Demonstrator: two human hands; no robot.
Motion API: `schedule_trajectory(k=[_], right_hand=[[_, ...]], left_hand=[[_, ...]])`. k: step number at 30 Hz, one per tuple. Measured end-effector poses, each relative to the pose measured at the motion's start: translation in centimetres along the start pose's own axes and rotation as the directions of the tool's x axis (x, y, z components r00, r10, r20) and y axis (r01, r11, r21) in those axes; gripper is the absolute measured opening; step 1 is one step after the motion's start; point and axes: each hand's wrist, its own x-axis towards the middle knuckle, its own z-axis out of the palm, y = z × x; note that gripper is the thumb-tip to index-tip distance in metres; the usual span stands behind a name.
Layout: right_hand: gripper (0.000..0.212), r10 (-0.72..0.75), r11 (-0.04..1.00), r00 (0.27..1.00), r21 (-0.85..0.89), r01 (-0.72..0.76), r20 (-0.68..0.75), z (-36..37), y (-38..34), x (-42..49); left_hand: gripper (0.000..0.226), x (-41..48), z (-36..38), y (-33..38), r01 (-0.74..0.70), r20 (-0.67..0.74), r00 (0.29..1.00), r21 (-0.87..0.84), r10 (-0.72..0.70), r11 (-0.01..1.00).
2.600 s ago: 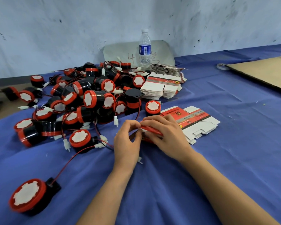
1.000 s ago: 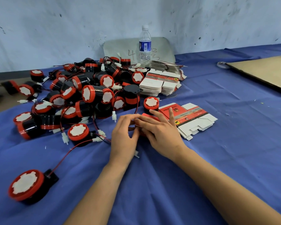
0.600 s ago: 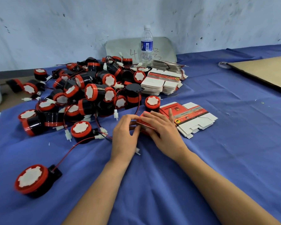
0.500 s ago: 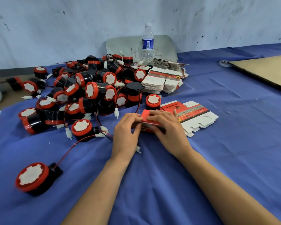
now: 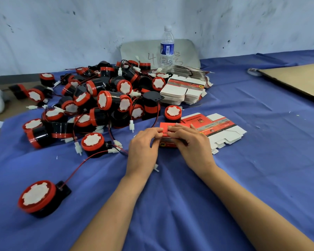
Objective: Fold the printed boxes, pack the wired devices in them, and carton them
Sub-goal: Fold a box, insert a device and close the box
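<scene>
Red printed box (image 5: 166, 140): a small glossy cardboard carton, partly erected, resting on the blue cloth-covered surface (image 5: 243, 178) near its middle. The left hand (image 5: 143, 147) grips the box's left end with curled fingers; the right hand (image 5: 190, 144) covers its right end, fingertips curled down onto the top panel. Both forearms lie over the wrinkled cloth toward the near edge.

Just right of the box, touching the right hand's far side, lies a flat box blank (image 5: 219, 127), red-and-grey printed with white die-cut tabs. A single wired device (image 5: 173, 113) stands upright just beyond the box: a black cylinder with a red rim and a white scalloped face.

Left of it spreads the pile of wired devices (image 5: 105, 102), same shape, tangled in thin red and black leads with white plug connectors. One stray device (image 5: 37, 196) lies tilted near the left near corner.

Toward the far edge sit a stack of flat blanks (image 5: 183, 91), a clear plastic water bottle (image 5: 167, 48) and a grey board (image 5: 187, 49) leaning on the wall. A brown cardboard sheet (image 5: 297, 80) lies along the right edge.
</scene>
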Motion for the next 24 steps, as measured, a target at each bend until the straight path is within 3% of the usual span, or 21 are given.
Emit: schedule_trajectory(k=[4, 9, 16, 21, 24], right_hand=[[0.012, -0.003, 0.999, 1.0, -0.045, 0.002, -0.013, 0.1, -0.4, -0.2], [0.021, -0.118, 0.971, 0.993, -0.214, 0.109, -0.029, 0.0, -0.8, -0.5], [0.008, -0.177, 0.972, 0.982, -0.171, 0.164, -0.065, 0.4, -1.1, -0.1], [0.01, -0.185, 0.957, 0.978, -0.245, 0.158, -0.094, 0.6, -1.3, 0.1], [0.011, -0.162, 0.959, 0.983, -0.25, 0.136, -0.086, 0.7, -1.4, 0.1]], left_hand=[[0.019, -0.1, 0.3, 0.1, 0.064, 0.056, 0.997, -0.056, -0.06, 0.996], [0.018, 0.1, 0.3, -0.2, 0.039, 0.06, 0.998, -0.109, -0.033, 0.993], [0.013, 0.1, 0.3, -0.4, -0.01, 0.072, 0.997, -0.15, 0.021, 0.989], [0.038, 0.0, 0.5, -0.1, 0.056, 0.074, 0.996, -0.143, -0.046, 0.988], [0.035, 0.0, 0.5, 0.1, 0.038, 0.059, 0.998, -0.128, -0.03, 0.991]])
